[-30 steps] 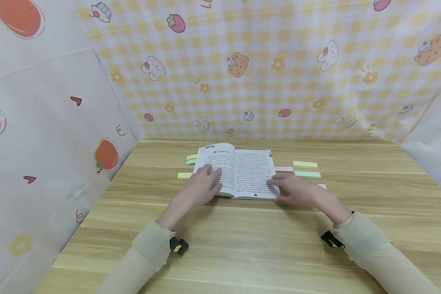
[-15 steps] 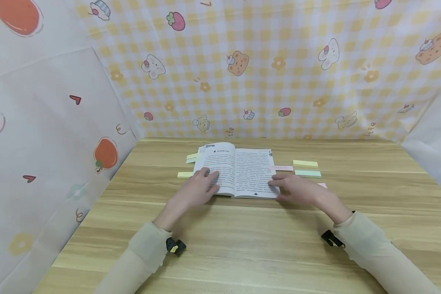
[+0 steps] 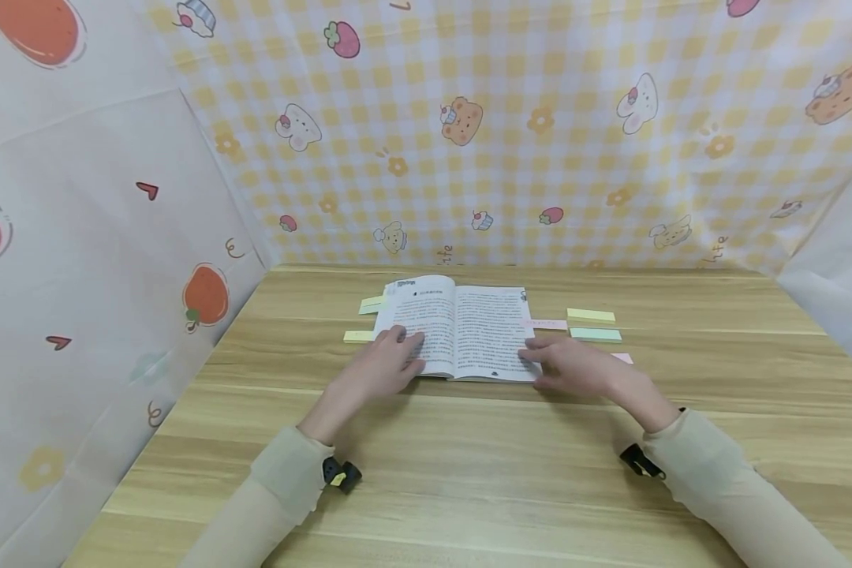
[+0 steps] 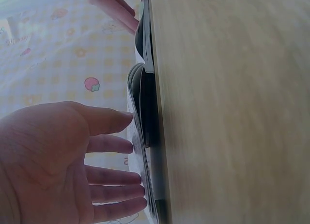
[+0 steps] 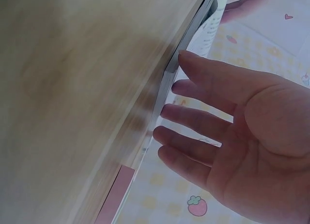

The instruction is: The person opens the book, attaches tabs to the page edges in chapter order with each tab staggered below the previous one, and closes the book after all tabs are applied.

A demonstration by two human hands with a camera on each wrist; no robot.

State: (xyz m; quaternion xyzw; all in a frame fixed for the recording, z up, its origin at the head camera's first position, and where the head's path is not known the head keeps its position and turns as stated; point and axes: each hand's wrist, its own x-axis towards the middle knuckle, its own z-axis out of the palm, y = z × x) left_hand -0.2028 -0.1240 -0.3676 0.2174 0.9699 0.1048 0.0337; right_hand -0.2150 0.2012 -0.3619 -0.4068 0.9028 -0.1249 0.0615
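An open book (image 3: 457, 330) lies flat at the middle of the wooden surface (image 3: 468, 473), toward its far side. The left hand (image 3: 383, 369) rests with straight, relaxed fingers on the left page; the right hand (image 3: 575, 367), fingers also straight and holding nothing, touches the right page's near corner. Coloured sticky strips (image 3: 592, 325) lie on the surface right of the book.

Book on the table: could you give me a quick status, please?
Left hand open, fingers on left page. Right hand open at right page edge. Book lies open, flat. Sticky strips alongside, clear.
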